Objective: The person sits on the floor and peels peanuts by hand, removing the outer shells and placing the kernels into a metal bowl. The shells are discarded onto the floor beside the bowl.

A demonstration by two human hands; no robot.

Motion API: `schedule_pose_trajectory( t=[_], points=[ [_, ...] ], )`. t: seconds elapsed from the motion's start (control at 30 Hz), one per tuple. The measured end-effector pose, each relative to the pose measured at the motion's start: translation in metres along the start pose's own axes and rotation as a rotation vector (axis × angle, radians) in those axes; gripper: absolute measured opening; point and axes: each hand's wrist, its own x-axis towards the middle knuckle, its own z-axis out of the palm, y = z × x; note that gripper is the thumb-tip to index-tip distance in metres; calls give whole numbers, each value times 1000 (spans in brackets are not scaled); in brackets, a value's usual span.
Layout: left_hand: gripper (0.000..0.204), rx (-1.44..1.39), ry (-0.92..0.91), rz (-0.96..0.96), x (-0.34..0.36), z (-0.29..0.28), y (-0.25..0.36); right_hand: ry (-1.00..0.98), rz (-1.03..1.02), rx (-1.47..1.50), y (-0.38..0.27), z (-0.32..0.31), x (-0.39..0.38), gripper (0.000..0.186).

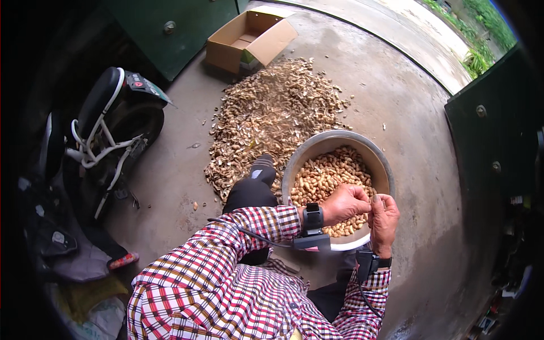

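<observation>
A wide metal basin (378, 160) stands on the floor in front of me, partly filled with unshelled peanuts (326, 177). Over its near right side, my left hand (344, 203) and my right hand (384, 220) meet, fingertips pinched close together. Whatever sits between those fingertips is too small and covered to make out. Both wrists carry black strapped devices, the left one (313, 222) with a cable. Beyond the basin's left side spreads a big heap of broken peanut shells (266, 113).
An open cardboard box (226, 55) sits behind the shell heap. At the left stands a two-wheeler (116, 122) with a white metal frame. Dark green doors (493, 124) flank the opening to the outside. My dark-shod foot (262, 170) rests at the heap's edge.
</observation>
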Motion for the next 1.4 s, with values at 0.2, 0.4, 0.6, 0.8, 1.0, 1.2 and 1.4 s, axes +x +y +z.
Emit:
schedule_pose_trajectory(
  t=[0.2,0.4,0.6,0.8,1.0,1.2,1.4],
  points=[
    [9,54,21,38,-6,-4,5,-68,62,21,-1,4,1,13],
    [11,-170,9,-95,-15,-10,14,64,169,334,3,-14,22,13],
    [12,-184,4,-142,-20,-12,19,89,119,686,17,-69,65,16],
    [15,-150,130,-191,-20,-26,11,-187,-156,97,-4,84,54,45],
    [18,-320,151,-180,-8,-31,27,-215,18,286,6,37,57,35],
    [28,-535,249,-106,-4,-42,41,-291,-74,53,-5,36,30,34],
    [29,-507,157,-95,8,-37,25,-345,-483,-529,-10,30,21,33]
  ],
)
